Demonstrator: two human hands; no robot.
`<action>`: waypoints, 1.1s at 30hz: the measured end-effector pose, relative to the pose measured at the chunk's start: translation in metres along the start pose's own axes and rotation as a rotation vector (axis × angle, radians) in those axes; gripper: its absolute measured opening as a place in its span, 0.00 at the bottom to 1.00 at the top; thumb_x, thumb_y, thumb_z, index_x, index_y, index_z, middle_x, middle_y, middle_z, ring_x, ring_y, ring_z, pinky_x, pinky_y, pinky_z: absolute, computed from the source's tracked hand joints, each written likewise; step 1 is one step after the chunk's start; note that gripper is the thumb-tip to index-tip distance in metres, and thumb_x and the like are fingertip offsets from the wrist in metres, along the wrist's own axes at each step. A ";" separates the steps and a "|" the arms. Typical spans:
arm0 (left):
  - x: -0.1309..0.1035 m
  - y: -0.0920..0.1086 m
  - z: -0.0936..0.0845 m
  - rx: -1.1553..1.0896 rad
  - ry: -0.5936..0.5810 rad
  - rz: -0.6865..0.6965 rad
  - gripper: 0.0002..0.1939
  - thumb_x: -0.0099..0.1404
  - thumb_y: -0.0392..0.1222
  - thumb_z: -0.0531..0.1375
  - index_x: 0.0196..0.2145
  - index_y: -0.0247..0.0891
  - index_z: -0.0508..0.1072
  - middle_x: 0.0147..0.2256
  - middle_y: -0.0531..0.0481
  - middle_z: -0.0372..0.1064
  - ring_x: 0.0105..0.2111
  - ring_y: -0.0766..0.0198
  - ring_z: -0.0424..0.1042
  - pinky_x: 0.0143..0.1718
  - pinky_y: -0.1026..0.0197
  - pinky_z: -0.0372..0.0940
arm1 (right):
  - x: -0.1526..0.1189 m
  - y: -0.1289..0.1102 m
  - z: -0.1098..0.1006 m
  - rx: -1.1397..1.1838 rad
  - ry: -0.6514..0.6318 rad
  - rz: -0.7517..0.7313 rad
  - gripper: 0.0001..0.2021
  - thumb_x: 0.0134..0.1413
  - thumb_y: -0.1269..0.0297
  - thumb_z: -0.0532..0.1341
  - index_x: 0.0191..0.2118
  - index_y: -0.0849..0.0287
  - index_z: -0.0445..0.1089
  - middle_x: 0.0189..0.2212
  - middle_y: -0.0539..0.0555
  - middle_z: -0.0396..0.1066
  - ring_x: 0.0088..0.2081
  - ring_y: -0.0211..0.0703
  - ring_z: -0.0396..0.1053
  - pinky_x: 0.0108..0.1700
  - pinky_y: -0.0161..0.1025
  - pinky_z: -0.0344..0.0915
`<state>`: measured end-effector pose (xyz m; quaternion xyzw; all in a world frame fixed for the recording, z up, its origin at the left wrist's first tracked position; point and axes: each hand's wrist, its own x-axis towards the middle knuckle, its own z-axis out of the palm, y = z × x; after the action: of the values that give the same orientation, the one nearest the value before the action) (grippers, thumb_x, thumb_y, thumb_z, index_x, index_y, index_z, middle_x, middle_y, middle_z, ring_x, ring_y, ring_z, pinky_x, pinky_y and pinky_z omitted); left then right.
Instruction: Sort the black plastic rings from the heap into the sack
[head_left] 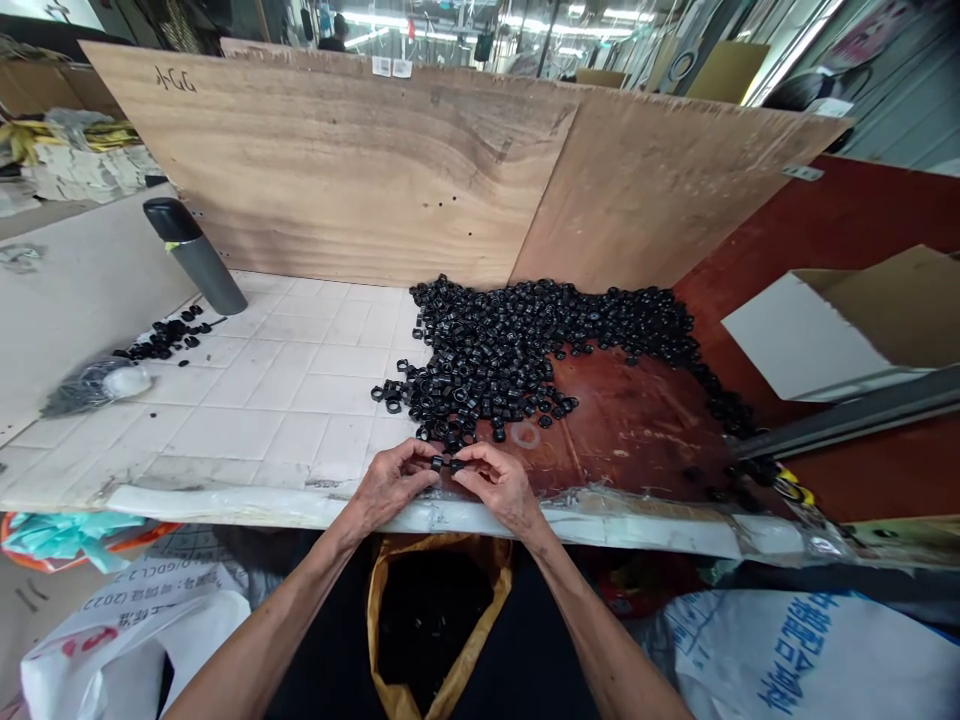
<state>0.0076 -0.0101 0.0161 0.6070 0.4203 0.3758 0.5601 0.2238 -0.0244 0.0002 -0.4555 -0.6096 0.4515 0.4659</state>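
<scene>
Black rings (480,375), small and many, are heaped on the worktop (277,400), mostly across its middle and along the back on the right. One ring (436,463) is pinched narrowly between the thumb and fingers of the left hand (391,482); a small dark piece (456,465) is pinched in the same way by the right hand (501,484). The two are held almost tip to tip over the near edge (600,525), just in front of the heap; whether they touch cannot be told.

Each ring can be judged light, stiff and rather smooth, probably plastic, so little harm is to be feared from a firm squeeze, though a slip or a roll is possible. It is best taken by its outer wall, with the fingertips.

White tiles are seen on the left part of the worktop, and a scuffed red-brown board (630,420) on the right. The near edge is wrapped in pale plastic, and the back is closed off by a wooden panel (360,170). A grey bottle (199,262) is stood at the far left, and an open box (810,335) is set at the right. Below, a yellow-rimmed bag (376,620) is placed between the legs. Beyond the panel, a workshop is lit by ceiling lights (382,20).
</scene>
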 end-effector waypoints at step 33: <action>-0.006 -0.002 0.001 0.006 0.028 0.066 0.10 0.61 0.38 0.64 0.42 0.36 0.75 0.35 0.50 0.77 0.35 0.62 0.76 0.40 0.61 0.71 | 0.000 -0.002 0.022 0.002 0.048 -0.050 0.09 0.55 0.58 0.67 0.30 0.56 0.71 0.37 0.55 0.71 0.35 0.42 0.72 0.37 0.36 0.72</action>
<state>0.0062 -0.0158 0.0144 0.6170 0.4087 0.4014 0.5396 0.2022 -0.0271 -0.0017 -0.4503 -0.6089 0.4295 0.4920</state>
